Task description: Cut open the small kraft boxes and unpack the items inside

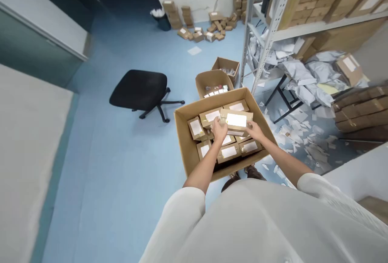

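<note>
Between my two hands is a small brown cardboard box (226, 115) with a white label on top. My left hand (219, 130) grips its left end, and my right hand (255, 130) grips its right end. It is above other boxes inside a large open carton (185, 149). Several small labelled boxes lie in that carton, among them one at the left (196, 128) and one near the front wall (228, 152). My forearms hide part of the carton's near side.
A black swivel chair (139, 91) stands to the left. Beyond the large carton are two open cartons (201, 81). Metal shelving (266, 40) with boxes and grey parcels (298, 73) rises at the right. Paper scraps (294, 133) litter the floor there. Small boxes (218, 26) lie by the wall.
</note>
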Demonstrator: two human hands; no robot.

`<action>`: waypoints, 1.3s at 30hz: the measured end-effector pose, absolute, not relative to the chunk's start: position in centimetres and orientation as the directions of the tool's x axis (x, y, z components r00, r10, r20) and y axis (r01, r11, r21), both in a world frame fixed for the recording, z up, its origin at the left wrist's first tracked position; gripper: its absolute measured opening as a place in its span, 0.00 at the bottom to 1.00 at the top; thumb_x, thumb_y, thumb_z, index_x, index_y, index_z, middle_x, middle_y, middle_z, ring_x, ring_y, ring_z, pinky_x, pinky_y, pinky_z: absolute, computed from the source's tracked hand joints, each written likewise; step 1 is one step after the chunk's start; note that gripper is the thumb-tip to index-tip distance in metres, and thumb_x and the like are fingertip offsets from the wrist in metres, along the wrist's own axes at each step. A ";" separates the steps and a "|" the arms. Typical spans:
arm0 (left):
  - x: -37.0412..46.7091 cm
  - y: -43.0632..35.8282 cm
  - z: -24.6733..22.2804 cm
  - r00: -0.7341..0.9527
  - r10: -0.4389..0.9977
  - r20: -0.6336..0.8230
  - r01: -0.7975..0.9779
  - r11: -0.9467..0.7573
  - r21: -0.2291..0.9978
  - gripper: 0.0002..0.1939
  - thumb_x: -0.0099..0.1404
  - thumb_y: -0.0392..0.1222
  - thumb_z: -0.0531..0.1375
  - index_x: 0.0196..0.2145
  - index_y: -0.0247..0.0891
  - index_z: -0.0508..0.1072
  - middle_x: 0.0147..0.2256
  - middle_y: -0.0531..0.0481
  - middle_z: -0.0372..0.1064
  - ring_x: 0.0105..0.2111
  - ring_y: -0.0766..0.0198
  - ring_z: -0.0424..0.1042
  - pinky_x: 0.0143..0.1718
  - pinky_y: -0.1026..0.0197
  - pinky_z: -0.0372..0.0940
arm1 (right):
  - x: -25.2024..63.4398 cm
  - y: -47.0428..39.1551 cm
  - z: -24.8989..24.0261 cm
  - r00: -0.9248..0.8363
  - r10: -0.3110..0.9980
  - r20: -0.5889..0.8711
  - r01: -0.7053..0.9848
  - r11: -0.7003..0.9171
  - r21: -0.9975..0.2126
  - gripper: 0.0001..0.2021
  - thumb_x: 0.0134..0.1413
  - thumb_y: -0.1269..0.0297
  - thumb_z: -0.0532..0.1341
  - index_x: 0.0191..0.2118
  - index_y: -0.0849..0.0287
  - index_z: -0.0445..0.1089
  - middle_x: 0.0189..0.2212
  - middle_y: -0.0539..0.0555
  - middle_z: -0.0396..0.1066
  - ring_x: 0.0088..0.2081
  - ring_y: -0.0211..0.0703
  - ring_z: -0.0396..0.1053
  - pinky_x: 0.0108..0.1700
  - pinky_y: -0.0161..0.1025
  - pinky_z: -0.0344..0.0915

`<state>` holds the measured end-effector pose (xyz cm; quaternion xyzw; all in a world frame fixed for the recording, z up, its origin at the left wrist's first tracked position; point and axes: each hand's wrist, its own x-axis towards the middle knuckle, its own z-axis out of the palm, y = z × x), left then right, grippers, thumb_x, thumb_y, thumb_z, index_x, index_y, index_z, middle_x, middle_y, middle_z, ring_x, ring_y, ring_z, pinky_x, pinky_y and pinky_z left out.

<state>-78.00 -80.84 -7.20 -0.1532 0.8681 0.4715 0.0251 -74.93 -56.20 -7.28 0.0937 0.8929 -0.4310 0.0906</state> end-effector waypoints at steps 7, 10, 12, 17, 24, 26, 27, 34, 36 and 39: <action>-79.4 -76.9 0.9 -0.994 -0.093 0.054 0.001 0.498 0.867 0.38 0.65 0.37 0.62 0.72 0.46 0.63 0.64 0.42 0.71 0.66 0.43 0.66 0.72 0.43 0.57 | -72.8 -52.8 -0.4 -0.968 0.241 0.071 0.094 0.611 -0.786 0.23 0.61 0.55 0.66 0.60 0.55 0.76 0.60 0.61 0.77 0.65 0.63 0.70 0.71 0.60 0.64; -78.8 -74.2 3.4 -0.993 0.001 0.121 0.108 0.465 0.879 0.38 0.66 0.35 0.61 0.72 0.46 0.63 0.64 0.42 0.71 0.65 0.44 0.67 0.70 0.45 0.61 | -70.8 -50.5 1.5 -0.933 0.332 0.142 0.105 0.625 -0.773 0.22 0.62 0.55 0.64 0.60 0.54 0.76 0.61 0.61 0.76 0.66 0.63 0.68 0.71 0.61 0.62; -78.4 -72.2 4.5 -0.987 0.069 0.147 0.162 0.450 0.878 0.37 0.66 0.35 0.61 0.72 0.45 0.63 0.64 0.43 0.71 0.65 0.45 0.67 0.69 0.46 0.62 | -69.2 -48.8 2.3 -0.904 0.395 0.164 0.134 0.625 -0.769 0.22 0.62 0.56 0.64 0.60 0.53 0.76 0.62 0.61 0.75 0.67 0.63 0.67 0.72 0.61 0.61; -77.0 -66.0 5.9 -0.952 0.236 0.192 0.277 0.411 0.868 0.33 0.67 0.35 0.60 0.69 0.44 0.67 0.63 0.43 0.72 0.65 0.46 0.67 0.69 0.47 0.62 | -64.2 -43.9 3.0 -0.832 0.519 0.196 0.200 0.611 -0.766 0.22 0.61 0.56 0.63 0.59 0.53 0.75 0.61 0.60 0.75 0.66 0.63 0.68 0.72 0.61 0.61; -71.9 -54.0 5.9 -0.854 0.478 0.204 0.388 0.326 0.862 0.31 0.66 0.35 0.62 0.66 0.44 0.69 0.62 0.43 0.73 0.64 0.45 0.69 0.71 0.45 0.60 | -54.2 -35.2 3.1 -0.685 0.709 0.169 0.341 0.518 -0.784 0.23 0.58 0.58 0.63 0.59 0.54 0.75 0.61 0.61 0.76 0.64 0.64 0.70 0.70 0.60 0.64; -69.7 -50.3 5.4 -0.822 0.535 0.193 0.407 0.318 0.856 0.31 0.66 0.36 0.62 0.66 0.44 0.69 0.63 0.43 0.72 0.65 0.45 0.68 0.72 0.45 0.58 | -50.8 -32.5 3.0 -0.645 0.750 0.149 0.382 0.485 -0.787 0.24 0.58 0.57 0.63 0.59 0.53 0.75 0.61 0.60 0.76 0.63 0.65 0.70 0.69 0.61 0.65; -68.5 -48.5 5.1 -0.807 0.560 0.186 0.416 0.316 0.853 0.31 0.65 0.36 0.62 0.66 0.44 0.69 0.63 0.43 0.72 0.65 0.45 0.68 0.72 0.45 0.58 | -49.1 -31.2 2.9 -0.628 0.765 0.143 0.398 0.473 -0.786 0.24 0.58 0.57 0.63 0.60 0.53 0.75 0.61 0.60 0.76 0.63 0.65 0.70 0.69 0.62 0.64; -59.8 -36.7 2.2 -0.717 0.690 0.105 0.415 0.301 0.858 0.28 0.63 0.35 0.63 0.62 0.43 0.73 0.61 0.41 0.73 0.65 0.43 0.67 0.72 0.44 0.58 | -37.8 -22.8 1.6 -0.510 0.856 0.080 0.508 0.375 -0.775 0.26 0.58 0.57 0.62 0.61 0.56 0.73 0.63 0.61 0.75 0.64 0.65 0.70 0.69 0.60 0.66; -57.5 -33.9 1.3 -0.696 0.715 0.068 0.397 0.304 0.866 0.29 0.62 0.35 0.64 0.61 0.43 0.73 0.61 0.41 0.72 0.65 0.43 0.67 0.72 0.44 0.58 | -35.0 -21.0 1.1 -0.484 0.873 0.056 0.538 0.347 -0.768 0.26 0.58 0.57 0.62 0.62 0.56 0.73 0.63 0.62 0.74 0.64 0.66 0.70 0.69 0.61 0.66; -54.5 -30.6 -0.2 -0.660 0.751 0.016 0.364 0.301 0.881 0.28 0.62 0.35 0.64 0.60 0.45 0.73 0.61 0.43 0.72 0.65 0.44 0.67 0.71 0.45 0.59 | -31.4 -18.7 0.0 -0.465 0.885 0.032 0.572 0.328 -0.751 0.27 0.58 0.55 0.62 0.63 0.55 0.73 0.64 0.63 0.73 0.65 0.67 0.68 0.69 0.63 0.65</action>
